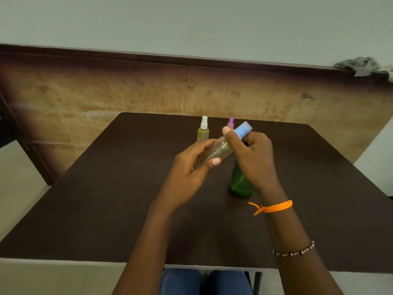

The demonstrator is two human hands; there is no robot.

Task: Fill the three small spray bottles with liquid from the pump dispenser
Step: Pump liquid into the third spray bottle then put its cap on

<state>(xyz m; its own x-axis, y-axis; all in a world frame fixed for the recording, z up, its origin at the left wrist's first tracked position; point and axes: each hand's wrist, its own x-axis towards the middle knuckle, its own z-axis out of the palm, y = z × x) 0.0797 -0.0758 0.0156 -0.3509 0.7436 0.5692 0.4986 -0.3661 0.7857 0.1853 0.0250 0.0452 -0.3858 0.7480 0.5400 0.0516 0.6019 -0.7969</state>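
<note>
Above the dark brown table I hold a small clear spray bottle tilted, its blue cap pointing up and to the right. My left hand grips the bottle's body. My right hand has its fingers and thumb curled round the blue cap. A small bottle with a white sprayer holds yellow-green liquid and stands at the table's far side. To its right only the purple top of a third bottle shows behind my thumb. The green pump dispenser stands under my right hand, its top hidden.
A worn wooden panel rises just behind the table's far edge, and a grey cloth lies on its top at the right. My knees in blue trousers show below the near edge.
</note>
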